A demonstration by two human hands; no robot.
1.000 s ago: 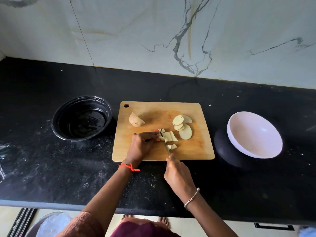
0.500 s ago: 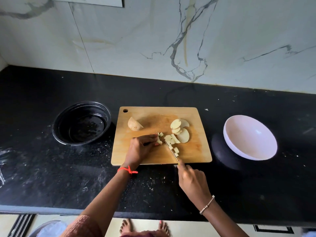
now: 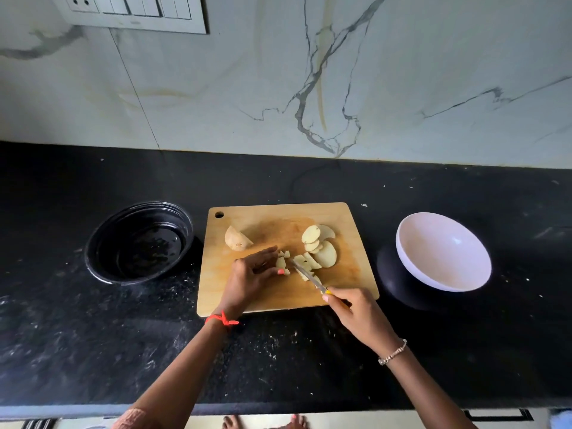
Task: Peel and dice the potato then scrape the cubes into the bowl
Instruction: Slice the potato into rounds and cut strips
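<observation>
A wooden cutting board (image 3: pixel 349 283) lies on the black counter. On it are an uncut potato end (image 3: pixel 236 239) at the back left, round potato slices (image 3: pixel 320 247) at the right, and small cut pieces (image 3: pixel 283 263) in the middle. My left hand (image 3: pixel 252 275) rests on the board with fingers stretched toward the cut pieces, touching them. My right hand (image 3: pixel 356 311) grips the yellow handle of a knife (image 3: pixel 306 275), its blade slanting across strips of potato. A white bowl (image 3: pixel 442 252) stands to the right of the board.
A black round container (image 3: pixel 140 241) sits left of the board. The counter (image 3: pixel 93 335) has white specks and its front edge runs close to my body. A marble wall with a switch panel (image 3: pixel 133 10) rises behind.
My right hand has drawn back to the right and the knife now slants more. My left hand's fingers have stretched out over the cut pieces. The camera view has tilted up.
</observation>
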